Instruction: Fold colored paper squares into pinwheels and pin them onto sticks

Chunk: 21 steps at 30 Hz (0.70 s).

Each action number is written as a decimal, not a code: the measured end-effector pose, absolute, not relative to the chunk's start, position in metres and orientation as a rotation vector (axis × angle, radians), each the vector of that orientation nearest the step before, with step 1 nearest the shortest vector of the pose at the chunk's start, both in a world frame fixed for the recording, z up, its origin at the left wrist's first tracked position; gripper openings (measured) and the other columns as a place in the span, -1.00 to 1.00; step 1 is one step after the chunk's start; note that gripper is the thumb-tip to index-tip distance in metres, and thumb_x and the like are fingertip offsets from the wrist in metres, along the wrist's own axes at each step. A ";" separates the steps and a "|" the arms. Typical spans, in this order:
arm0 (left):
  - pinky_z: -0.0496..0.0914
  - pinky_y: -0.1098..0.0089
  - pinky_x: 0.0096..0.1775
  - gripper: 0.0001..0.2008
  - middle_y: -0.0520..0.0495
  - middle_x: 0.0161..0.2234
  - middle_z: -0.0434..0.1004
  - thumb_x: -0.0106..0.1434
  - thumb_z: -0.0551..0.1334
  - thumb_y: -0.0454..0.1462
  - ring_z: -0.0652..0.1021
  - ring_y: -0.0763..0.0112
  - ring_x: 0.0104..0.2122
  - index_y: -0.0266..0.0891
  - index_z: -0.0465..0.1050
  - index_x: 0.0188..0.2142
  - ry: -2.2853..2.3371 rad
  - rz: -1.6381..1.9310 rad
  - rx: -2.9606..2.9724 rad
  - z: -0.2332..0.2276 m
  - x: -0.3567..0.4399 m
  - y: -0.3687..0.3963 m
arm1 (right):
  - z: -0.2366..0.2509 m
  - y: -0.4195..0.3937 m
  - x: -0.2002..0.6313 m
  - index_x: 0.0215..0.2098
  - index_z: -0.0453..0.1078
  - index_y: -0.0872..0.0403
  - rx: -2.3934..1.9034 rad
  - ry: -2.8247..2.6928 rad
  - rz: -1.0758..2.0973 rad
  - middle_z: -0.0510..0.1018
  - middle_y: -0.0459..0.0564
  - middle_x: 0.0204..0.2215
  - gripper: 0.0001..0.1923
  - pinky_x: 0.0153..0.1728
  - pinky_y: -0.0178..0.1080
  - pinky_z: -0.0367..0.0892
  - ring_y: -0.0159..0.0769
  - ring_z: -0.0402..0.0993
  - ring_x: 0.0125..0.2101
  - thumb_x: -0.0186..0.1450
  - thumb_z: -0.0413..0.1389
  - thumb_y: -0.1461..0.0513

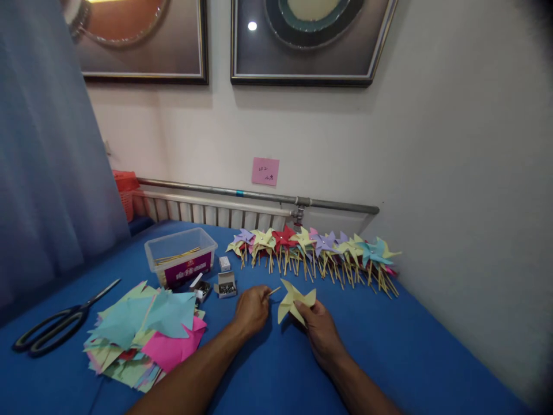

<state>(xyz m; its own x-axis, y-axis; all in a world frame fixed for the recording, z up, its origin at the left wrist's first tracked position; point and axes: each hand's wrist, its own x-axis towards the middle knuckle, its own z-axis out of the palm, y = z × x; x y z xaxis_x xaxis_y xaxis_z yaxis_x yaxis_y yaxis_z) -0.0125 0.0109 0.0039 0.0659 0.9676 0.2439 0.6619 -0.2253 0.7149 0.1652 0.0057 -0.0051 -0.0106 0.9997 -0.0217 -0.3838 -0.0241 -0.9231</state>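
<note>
So, closest to me: my right hand [317, 324] is pinching a yellow paper pinwheel [295, 300] by its lower edge, fingers closed on the paper, holding it just above the blue table [389, 346]. My left hand [251, 310] sits right beside it, fingertips pressed together on a thin wooden stick [273, 290] that pokes out toward the pinwheel. The stick tip is near the paper, but I honestly can't tell if they're touching.

Off to my left there's a messy pile of cut paper squares [144, 334], mostly light blue, pink and pale yellow. Further left of that lie black-handled scissors [58, 324], blades pointing away from me.

A bit beyond my hands are two small open boxes of pins [226, 285], side by side, with a tiny white box just behind them. Behind those stands a clear plastic tub [181, 256] with a purple label and some sticks inside.

Then along the back, near the wall, a whole row of finished pinwheels [315, 251] lies on its sticks: purple, yellow, red, teal. Above that a pink sticky note [265, 171] is stuck on the wall over the radiator pipe.
</note>
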 end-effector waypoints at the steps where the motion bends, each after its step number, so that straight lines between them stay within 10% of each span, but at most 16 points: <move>1: 0.22 0.45 -0.29 -0.77 -0.05 -0.35 0.58 0.27 0.08 -0.37 0.52 0.38 -0.32 -0.19 0.53 -0.25 1.621 0.981 1.932 0.003 -0.013 0.011 | -0.003 0.006 0.165 -0.26 0.51 0.10 -0.946 -0.896 1.405 0.67 0.01 -0.35 -0.62 -0.32 -0.20 0.47 -0.14 0.60 -0.33 -0.01 0.41 0.15; 21: 0.11 0.48 -0.57 -0.84 0.13 -0.66 0.27 0.15 0.18 -0.22 0.27 0.55 -0.67 -0.25 0.32 -0.51 1.393 1.113 1.266 0.005 0.007 0.011 | 0.010 0.010 0.163 -0.22 0.51 0.11 -0.904 -0.898 1.502 0.66 0.02 -0.37 -0.57 -0.35 -0.18 0.48 -0.13 0.58 -0.35 -0.02 0.42 0.12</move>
<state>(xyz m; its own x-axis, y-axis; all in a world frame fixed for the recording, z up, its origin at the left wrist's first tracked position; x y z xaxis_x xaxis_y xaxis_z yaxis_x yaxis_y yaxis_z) 0.0067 0.0105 0.0046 -0.0491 0.9973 -0.0553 0.1668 0.0628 0.9840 0.1628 0.0099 0.0102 -0.0954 0.9933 -0.0659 -0.4122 -0.0996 -0.9056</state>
